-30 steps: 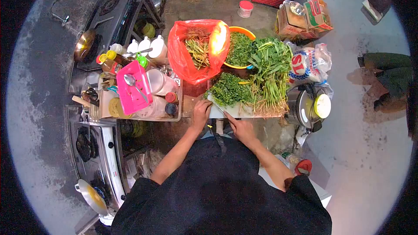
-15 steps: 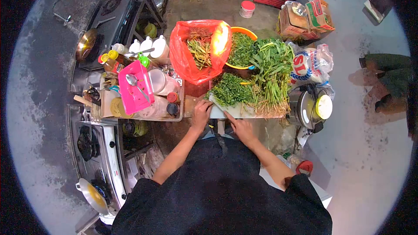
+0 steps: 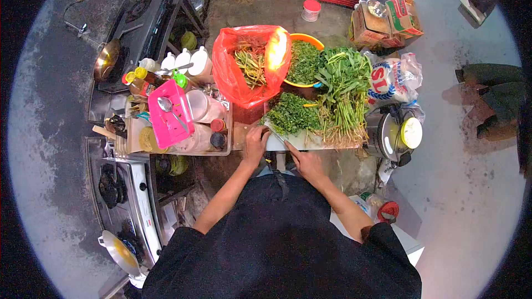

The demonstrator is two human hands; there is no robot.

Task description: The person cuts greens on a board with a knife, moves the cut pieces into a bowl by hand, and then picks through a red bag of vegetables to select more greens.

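My right hand (image 3: pixel 307 163) is closed round the handle of a knife (image 3: pixel 276 133), its blade slanting up and left across the near edge of a white cutting board (image 3: pixel 332 143). At the board's left end, my left hand (image 3: pixel 255 144) has its fingers bent together close to the blade tip; whatever they hold is hidden. Just beyond the blade lies a heap of chopped green leaves (image 3: pixel 292 113). Long-stemmed leafy greens (image 3: pixel 344 77) rest on the board's right part, their roots toward me.
Behind stand a red plastic bag (image 3: pixel 228 80) with stems and an orange-rimmed basin (image 3: pixel 310 38) of chopped greens. To the left are a pink tray (image 3: pixel 160 119) with a spoon (image 3: pixel 166 105), bottles and jars. A metal pot (image 3: pixel 383 133) stands right. A person's legs (image 3: pixel 496 99) show far right.
The knife blade has tilted and now shows a narrower face. Both hands stay in nearly the same place, and the whole view has shifted slightly.
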